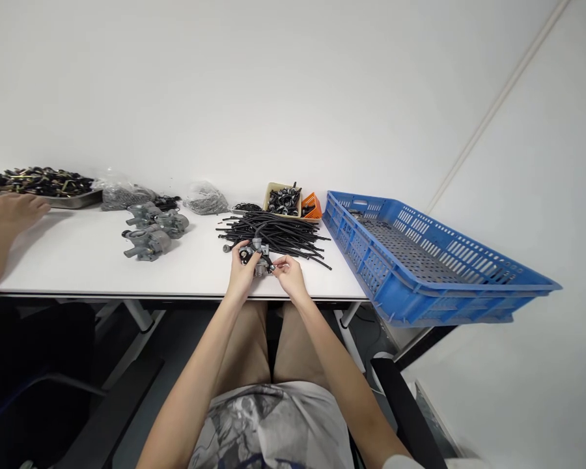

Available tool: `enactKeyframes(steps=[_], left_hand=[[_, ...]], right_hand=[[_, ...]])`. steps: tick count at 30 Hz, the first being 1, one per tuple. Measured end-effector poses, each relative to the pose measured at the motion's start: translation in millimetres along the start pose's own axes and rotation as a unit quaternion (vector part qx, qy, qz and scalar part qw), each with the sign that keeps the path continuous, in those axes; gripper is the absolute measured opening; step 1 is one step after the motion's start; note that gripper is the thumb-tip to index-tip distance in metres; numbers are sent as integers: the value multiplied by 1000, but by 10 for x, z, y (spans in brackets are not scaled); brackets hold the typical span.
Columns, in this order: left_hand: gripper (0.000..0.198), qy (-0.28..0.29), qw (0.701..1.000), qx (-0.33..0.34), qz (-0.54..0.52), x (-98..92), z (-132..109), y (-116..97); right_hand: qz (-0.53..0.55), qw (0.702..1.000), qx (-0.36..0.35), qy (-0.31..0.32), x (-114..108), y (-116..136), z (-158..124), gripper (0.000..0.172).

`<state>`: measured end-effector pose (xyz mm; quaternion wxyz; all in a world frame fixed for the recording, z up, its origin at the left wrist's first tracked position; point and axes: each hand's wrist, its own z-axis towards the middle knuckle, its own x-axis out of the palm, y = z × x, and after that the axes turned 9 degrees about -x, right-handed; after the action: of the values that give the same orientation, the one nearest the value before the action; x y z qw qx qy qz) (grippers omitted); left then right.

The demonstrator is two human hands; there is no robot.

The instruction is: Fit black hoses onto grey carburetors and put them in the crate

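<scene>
Near the table's front edge, a grey metal carburetor [260, 266] with black parts is held in my left hand [243, 266], whose fingers wrap its left side. My right hand [288, 273] is closed in a pinch at the carburetor's right side. What sits between those fingertips is too small to make out. Just behind both hands lies a pile of thin black rubber hoses [283, 233], and one hose seems to curve down to the carburetor's top. Several more grey carburetors [149, 242] stand in a group to the left.
A large blue plastic crate [405, 280] overhangs the white table [200, 273] at right. Behind the hoses are a cream bin [269, 189] of black fittings and an orange basket [312, 205]. Plastic bags [206, 198] and a metal tray [81, 200] of parts line the wall. Another person's hand [17, 212] reaches in at left.
</scene>
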<state>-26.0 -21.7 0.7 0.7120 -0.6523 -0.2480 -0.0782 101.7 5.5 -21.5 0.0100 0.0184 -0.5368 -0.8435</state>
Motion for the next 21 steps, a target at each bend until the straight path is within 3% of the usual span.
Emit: enactKeyframes(steps=[4,9,13,18,21], left_hand=[[51,-4,1000,6,2,-5,-19,-21],[45,-33,999,-29,-19,2,-100,-84],[42,-52,999,-9,-7,-16,-102,-41],[52,-35,993,90,65,-63,-72,53],[61,-7,991,93,96,-70,-38,-23]], right_hand=[[29,1000,1,2,-33,10,2,23],[115,992,2,41,-39,50,-19,64],[116,985,3,125,12,110,-26,89],[54,983,17,175,-95,293,54,87],[11,983,-16,181,-204,539,208,84]])
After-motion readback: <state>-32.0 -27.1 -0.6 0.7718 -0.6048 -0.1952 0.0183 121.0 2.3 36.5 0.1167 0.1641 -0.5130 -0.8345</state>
